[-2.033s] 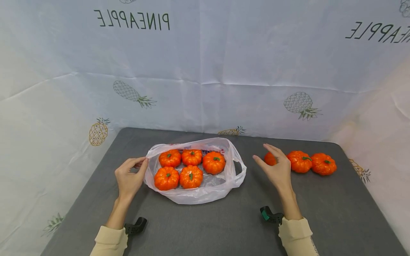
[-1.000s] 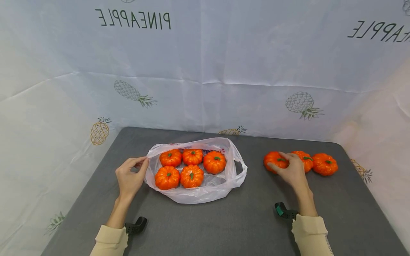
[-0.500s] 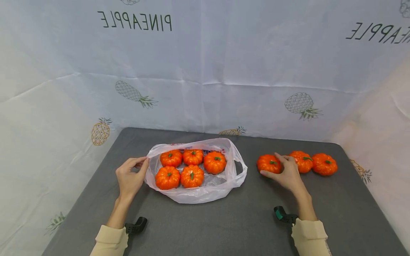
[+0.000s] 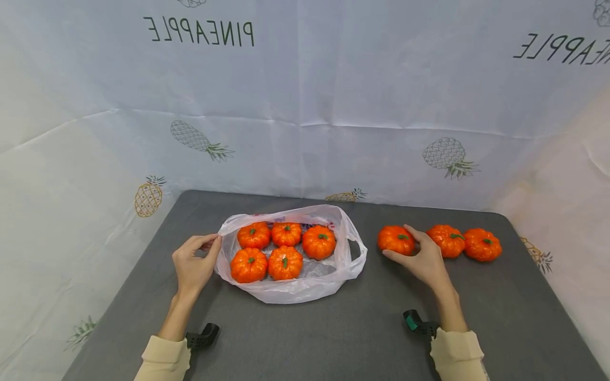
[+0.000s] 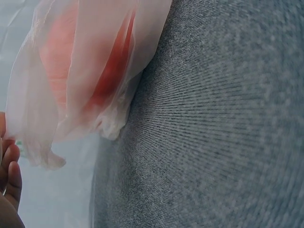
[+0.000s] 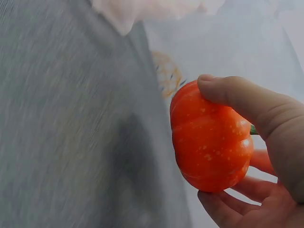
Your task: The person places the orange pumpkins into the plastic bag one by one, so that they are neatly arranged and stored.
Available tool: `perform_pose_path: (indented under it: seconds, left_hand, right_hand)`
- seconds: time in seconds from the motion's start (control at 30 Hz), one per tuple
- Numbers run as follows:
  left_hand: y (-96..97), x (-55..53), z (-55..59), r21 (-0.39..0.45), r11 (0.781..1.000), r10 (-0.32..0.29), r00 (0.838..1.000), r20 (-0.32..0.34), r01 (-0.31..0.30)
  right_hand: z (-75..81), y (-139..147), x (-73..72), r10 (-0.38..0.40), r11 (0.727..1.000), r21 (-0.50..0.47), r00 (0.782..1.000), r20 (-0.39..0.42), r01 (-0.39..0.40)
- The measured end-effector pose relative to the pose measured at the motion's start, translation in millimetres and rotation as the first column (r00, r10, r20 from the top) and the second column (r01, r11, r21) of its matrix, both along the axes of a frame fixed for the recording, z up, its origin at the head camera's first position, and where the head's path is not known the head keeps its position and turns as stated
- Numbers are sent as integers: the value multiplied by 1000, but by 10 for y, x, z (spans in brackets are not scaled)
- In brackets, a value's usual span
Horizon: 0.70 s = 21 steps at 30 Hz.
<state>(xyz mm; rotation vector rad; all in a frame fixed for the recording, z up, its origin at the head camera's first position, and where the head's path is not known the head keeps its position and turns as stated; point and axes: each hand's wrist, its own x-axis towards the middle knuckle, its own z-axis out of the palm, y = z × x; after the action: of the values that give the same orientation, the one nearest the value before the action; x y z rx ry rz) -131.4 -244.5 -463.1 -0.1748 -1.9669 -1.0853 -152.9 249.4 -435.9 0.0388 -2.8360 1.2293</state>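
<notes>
My right hand point(image 4: 425, 260) grips a small orange pumpkin point(image 4: 395, 239) with a green stem, between the bag and two other pumpkins. In the right wrist view the thumb presses one side of the pumpkin point(image 6: 211, 137) and fingers curl round the other; its shadow on the table lies apart from it. My left hand point(image 4: 194, 262) pinches the left rim of a white plastic bag point(image 4: 297, 291), which lies with its mouth spread. Several pumpkins point(image 4: 284, 263) sit inside it. The left wrist view shows fingertips at the bag point(image 5: 33, 104), orange showing through the plastic.
Two more pumpkins, one point(image 4: 447, 241) and another point(image 4: 482, 245), stand side by side at the right of the grey table point(image 4: 305, 344). A bag handle loop point(image 4: 357, 254) reaches out to the right. Behind the table hangs a pineapple-printed cloth point(image 4: 305, 106).
My right hand has reached the leftmost of the loose pumpkins, taken hold of it and moved it left, away from the other two. The left hand and the bag have stayed put.
</notes>
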Motion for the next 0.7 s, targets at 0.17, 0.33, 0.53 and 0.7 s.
perform_pose_path:
  seconds: [0.17, 0.33, 0.53, 0.7]
  left_hand:
    - [4, 1, -1, 4, 1000, -1, 1000, 18, 1]
    - [8, 5, 7, 2, 1000, 1, 1000, 26, -1]
    - [8, 8, -1, 3, 1000, 4, 1000, 31, -4]
    - [3, -2, 0, -6, 1000, 2, 1000, 24, -2]
  right_hand:
    - [135, -197, 60, 35, 999, -27, 995, -96, -37]
    - [244, -422, 141, 74, 996, -42, 978, -196, -83]
    - [367, -693, 241, 130, 985, -76, 958, -256, -154]
    - [446, -891, 314, 158, 980, -77, 949, -273, -185]
